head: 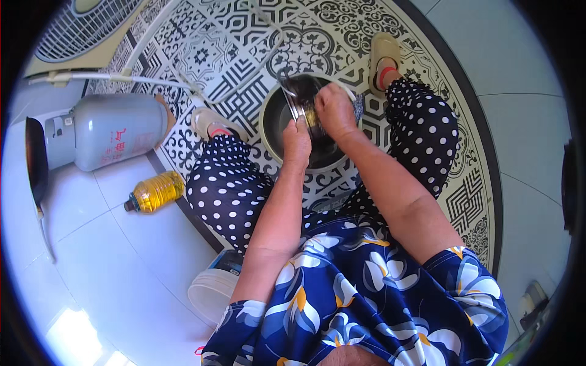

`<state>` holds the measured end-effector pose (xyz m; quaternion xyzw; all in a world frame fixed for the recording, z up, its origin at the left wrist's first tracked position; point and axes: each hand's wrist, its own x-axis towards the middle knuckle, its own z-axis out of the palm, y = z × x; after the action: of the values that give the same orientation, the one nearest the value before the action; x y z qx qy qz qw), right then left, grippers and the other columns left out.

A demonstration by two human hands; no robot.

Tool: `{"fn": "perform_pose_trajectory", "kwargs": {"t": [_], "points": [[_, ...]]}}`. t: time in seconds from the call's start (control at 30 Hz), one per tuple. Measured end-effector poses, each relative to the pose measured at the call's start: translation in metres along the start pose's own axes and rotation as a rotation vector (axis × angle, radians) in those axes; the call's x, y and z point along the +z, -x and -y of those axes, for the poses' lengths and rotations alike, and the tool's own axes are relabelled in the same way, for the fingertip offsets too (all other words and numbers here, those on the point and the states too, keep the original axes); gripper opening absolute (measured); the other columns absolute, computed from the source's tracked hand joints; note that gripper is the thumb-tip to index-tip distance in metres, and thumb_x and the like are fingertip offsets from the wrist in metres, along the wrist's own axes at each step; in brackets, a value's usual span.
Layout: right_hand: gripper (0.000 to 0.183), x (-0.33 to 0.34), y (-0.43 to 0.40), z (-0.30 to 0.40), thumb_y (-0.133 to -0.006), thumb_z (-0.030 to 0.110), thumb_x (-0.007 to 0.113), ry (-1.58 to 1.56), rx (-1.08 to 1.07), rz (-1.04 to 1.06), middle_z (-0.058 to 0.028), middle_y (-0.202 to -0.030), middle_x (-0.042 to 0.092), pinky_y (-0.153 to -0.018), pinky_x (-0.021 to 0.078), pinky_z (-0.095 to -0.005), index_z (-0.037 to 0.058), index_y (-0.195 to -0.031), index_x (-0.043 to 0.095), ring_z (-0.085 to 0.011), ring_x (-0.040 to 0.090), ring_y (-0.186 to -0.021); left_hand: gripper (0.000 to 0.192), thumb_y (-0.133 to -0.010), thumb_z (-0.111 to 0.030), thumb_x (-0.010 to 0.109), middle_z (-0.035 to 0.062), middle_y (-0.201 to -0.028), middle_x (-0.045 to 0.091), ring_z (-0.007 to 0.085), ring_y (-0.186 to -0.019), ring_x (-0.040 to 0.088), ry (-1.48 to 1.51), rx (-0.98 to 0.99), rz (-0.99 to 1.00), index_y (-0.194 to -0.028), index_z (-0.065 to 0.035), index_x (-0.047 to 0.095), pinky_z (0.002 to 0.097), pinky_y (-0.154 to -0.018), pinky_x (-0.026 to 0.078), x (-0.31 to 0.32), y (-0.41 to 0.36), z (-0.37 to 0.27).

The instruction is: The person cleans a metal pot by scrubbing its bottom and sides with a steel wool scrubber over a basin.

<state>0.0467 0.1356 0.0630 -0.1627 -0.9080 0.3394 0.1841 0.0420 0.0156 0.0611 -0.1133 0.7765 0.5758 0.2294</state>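
Observation:
Between my feet stands a round basin [264, 137] with a pale rim and a dark inside. My left hand [296, 142] grips a shiny metal handle [291, 101] that leans over the basin, thumb along its top. Next to this handle lies a dark, glossy piece [304, 87], partly covered; whether the two are joined I cannot tell. Over the basin's right half, my right hand [335, 110] is curled with its fingertips down near the dark piece. Anything inside that hand is hidden. A grey-blue, cloth-like thing [358, 108] shows at the right rim.
Left of me are a grey gas cylinder [121, 130], a bottle of yellow oil [158, 192] and a dark pan [36, 160]. A fan [87, 27] and white tubing [151, 81] are at upper left. A white bucket [213, 293] stands by my left elbow. Patterned mat [311, 50] lies underfoot.

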Motion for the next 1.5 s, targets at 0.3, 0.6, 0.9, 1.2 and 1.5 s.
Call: {"fn": "perform_pose_trajectory", "kwargs": {"t": [0.3, 0.6, 0.9, 1.2, 1.5], "points": [[0.008, -0.004, 0.026, -0.011, -0.075, 0.009, 0.063, -0.196, 0.184, 0.094, -0.0146, -0.091, 0.054, -0.077, 0.0451, -0.0426, 0.0044, -0.081, 0.06, -0.0352, 0.053, -0.088, 0.02, -0.093, -0.013, 0.046, 0.0047, -0.081, 0.059, 0.0121, -0.072, 0.052, 0.301, 0.047, -0.047, -0.096, 0.003, 0.058, 0.0282, -0.068, 0.044, 0.002, -0.009, 0.005], [0.012, -0.005, 0.016, -0.005, -0.076, 0.009, 0.064, -0.3, 0.264, -0.015, -0.0146, -0.09, 0.054, -0.074, 0.0465, -0.0389, 0.0017, -0.084, 0.06, -0.0335, 0.056, -0.082, 0.026, -0.086, 0.0, 0.048, 0.011, -0.104, 0.059, 0.0187, -0.095, 0.057, 0.615, -0.1, 0.212, -0.111, 0.0026, 0.052, 0.0328, -0.087, 0.045, -0.017, -0.002, 0.013], [0.008, 0.012, 0.039, 0.027, -0.076, 0.009, 0.06, -0.141, -0.016, 0.13, -0.0135, -0.093, 0.054, -0.079, 0.0452, -0.0415, 0.0054, -0.084, 0.059, -0.0344, 0.053, -0.089, 0.05, -0.071, 0.014, 0.041, 0.007, -0.113, 0.058, 0.02, -0.106, 0.055, 0.755, -0.083, 0.288, -0.117, -0.0022, 0.051, 0.0325, -0.094, 0.042, -0.021, -0.003, 0.014], [0.008, 0.029, 0.002, 0.013, -0.077, 0.011, 0.061, 0.015, -0.026, 0.023, -0.0136, -0.085, 0.053, -0.074, 0.0452, -0.0421, 0.0043, -0.078, 0.056, -0.0329, 0.053, -0.084, 0.052, -0.067, 0.014, 0.043, 0.0047, -0.105, 0.06, 0.0178, -0.097, 0.058, 0.842, -0.184, 0.324, -0.116, -0.004, 0.052, 0.0297, -0.089, 0.043, -0.015, 0.011, 0.027], [0.01, 0.028, 0.0, 0.002, -0.078, 0.013, 0.062, 0.028, 0.068, -0.041, -0.0144, -0.083, 0.053, -0.071, 0.045, -0.0454, 0.0049, -0.075, 0.056, -0.0353, 0.054, -0.081, 0.054, -0.063, 0.014, 0.042, 0.0053, -0.105, 0.062, 0.0182, -0.097, 0.058, 0.818, -0.195, 0.318, -0.113, -0.0031, 0.055, 0.0284, -0.088, 0.044, -0.018, 0.012, 0.028]]}}
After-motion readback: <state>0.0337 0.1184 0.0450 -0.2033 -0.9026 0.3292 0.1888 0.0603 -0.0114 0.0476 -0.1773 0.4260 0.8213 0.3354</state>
